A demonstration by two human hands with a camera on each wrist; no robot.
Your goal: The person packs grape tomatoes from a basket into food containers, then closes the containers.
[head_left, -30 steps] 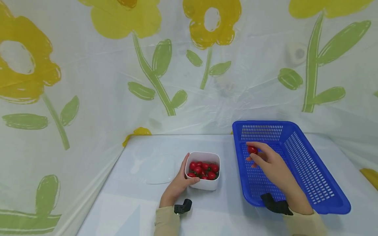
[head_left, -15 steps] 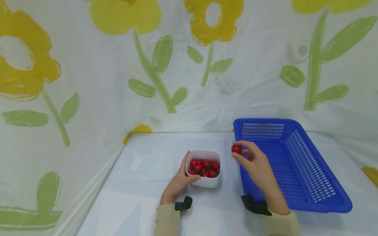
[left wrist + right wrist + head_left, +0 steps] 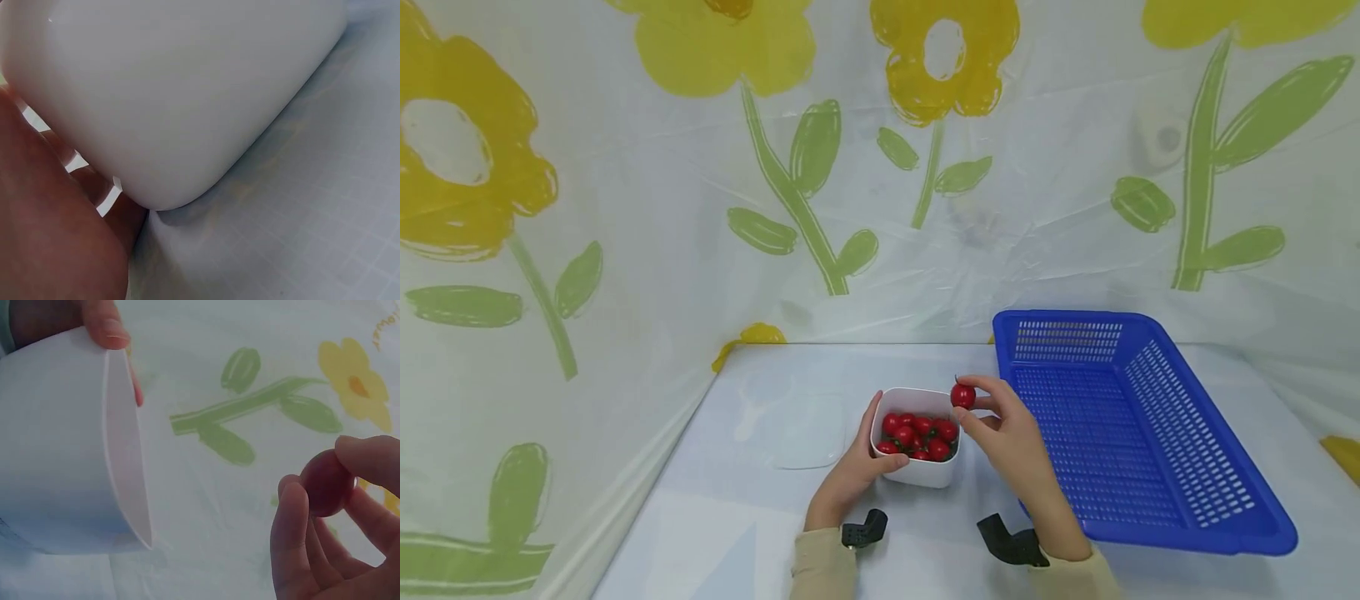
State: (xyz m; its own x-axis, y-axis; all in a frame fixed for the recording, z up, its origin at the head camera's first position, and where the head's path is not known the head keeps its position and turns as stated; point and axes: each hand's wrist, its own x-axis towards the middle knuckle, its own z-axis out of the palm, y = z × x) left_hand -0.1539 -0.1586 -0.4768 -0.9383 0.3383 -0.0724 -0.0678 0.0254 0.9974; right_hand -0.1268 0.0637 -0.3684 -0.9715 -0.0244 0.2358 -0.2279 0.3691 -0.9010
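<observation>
A white square tub (image 3: 917, 475) stands on the table, holding several red cherry tomatoes (image 3: 905, 436) with green stems. My left hand (image 3: 850, 462) grips it from the left, thumb over the near rim and fingers along the side. In the left wrist view, the tub's smooth wall (image 3: 175, 87) fills the upper part. Between thumb and fingertips, my right hand (image 3: 1015, 437) pinches a single cherry tomato (image 3: 962, 396), overlapping the tub's right rim in the head view. The right wrist view shows that tomato (image 3: 327, 483) apart from the tub's edge.
To the right lies a large blue perforated basket (image 3: 1195, 540), with no tomatoes visible inside. A clear flat lid (image 3: 808, 433) rests on the table left of the tub. Behind the table hangs a white curtain (image 3: 1037, 258) with a flower print.
My right hand has moved left from over the blue basket to the tub's right rim, carrying the cherry tomato. The left hand and the tub have stayed in place.
</observation>
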